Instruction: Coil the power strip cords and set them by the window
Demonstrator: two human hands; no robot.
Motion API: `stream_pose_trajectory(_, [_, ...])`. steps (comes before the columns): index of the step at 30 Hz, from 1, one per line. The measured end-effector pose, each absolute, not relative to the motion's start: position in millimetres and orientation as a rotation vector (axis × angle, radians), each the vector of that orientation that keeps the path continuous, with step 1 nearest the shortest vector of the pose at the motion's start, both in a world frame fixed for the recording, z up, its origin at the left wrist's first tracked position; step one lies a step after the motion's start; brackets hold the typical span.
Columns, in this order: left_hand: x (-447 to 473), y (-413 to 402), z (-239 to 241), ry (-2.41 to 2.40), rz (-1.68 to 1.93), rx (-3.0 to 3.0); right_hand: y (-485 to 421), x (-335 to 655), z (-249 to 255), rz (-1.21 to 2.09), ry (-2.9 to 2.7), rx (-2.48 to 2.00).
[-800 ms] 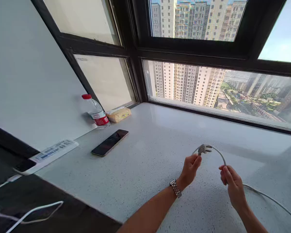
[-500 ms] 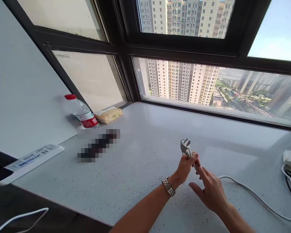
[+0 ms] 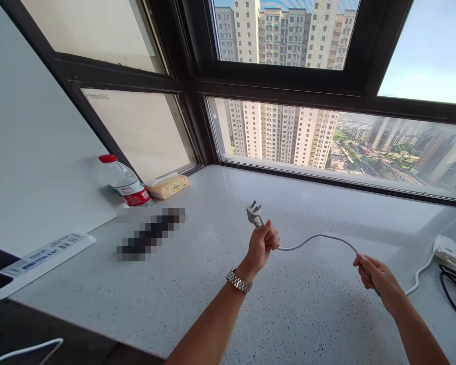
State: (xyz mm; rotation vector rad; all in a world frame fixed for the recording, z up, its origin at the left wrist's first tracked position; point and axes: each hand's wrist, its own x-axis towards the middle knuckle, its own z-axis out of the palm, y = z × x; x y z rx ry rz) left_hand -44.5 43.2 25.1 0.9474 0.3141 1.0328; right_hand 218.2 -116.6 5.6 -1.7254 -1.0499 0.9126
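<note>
Held plug (image 3: 254,215) in my left hand (image 3: 262,244), frame centre; right hand (image 3: 376,275) gripped cord (image 3: 315,237), lower right, above desk (image 3: 296,304). Judged: cord being stretched out; next needs a socket.

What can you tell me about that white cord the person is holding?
The white cord looks like smooth plastic and ends in a grey plug with metal prongs pointing up and away. The left hand grips it just below the plug; the right hand pinches it further along. Between them it arches above the speckled countertop, then trails right.

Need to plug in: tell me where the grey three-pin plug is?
Head view, centre: grey three-pin plug held by left hand above the speckled counter.
</note>
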Motion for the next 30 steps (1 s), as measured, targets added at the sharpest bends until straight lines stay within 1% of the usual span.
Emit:
stream_pose_trajectory(2, [-20.3,17.7,15.8,0.306,0.933,1.083,-110.0,186.8,1.5,0.588,-0.951,-1.687])
stream_pose_trajectory(3, [-8.9,5.2,11.7,0.300,0.865,1.135,-107.0,170.7,-1.6,0.462,-1.008,-1.674])
stream_pose_trajectory(6, [15.2,-23.2,6.5,0.340,0.694,1.218,-102.1,134.4,-10.7,0.205,-1.396,-1.616])
stream_pose_trajectory(10, [23.5,-31.0,12.8,0.593,0.782,1.193,-102.0,121.2,-16.0,-0.152,-1.731,-1.572])
stream_pose_trajectory(12, [22.7,-27.3,15.0,0.674,0.803,1.185,-102.2,120.3,-17.0,-0.219,-1.824,-1.574])
stream_pose_trajectory(16, [16.8,-14.2,15.9,0.652,0.797,1.139,-101.8,118.8,-16.9,-0.244,-1.898,-1.632])
stream_pose_trajectory(21, [-7.5,23.7,34.0,0.520,1.112,0.827,-101.0,144.1,-9.1,-0.246,-1.852,-1.811])
stream_pose_trajectory(24, [-29.9,50.3,52.2,0.410,1.262,0.647,-102.6,181.7,-5.2,-0.083,-1.804,-1.929])
stream_pose_trajectory(27, [-51.0,65.8,66.4,0.328,1.326,0.586,-106.1,224.8,-5.2,0.108,-1.763,-2.003])
stream_pose_trajectory(30, [-61.5,64.0,69.2,0.311,1.343,0.619,-108.9,252.7,-6.5,0.336,-1.657,-2.074])
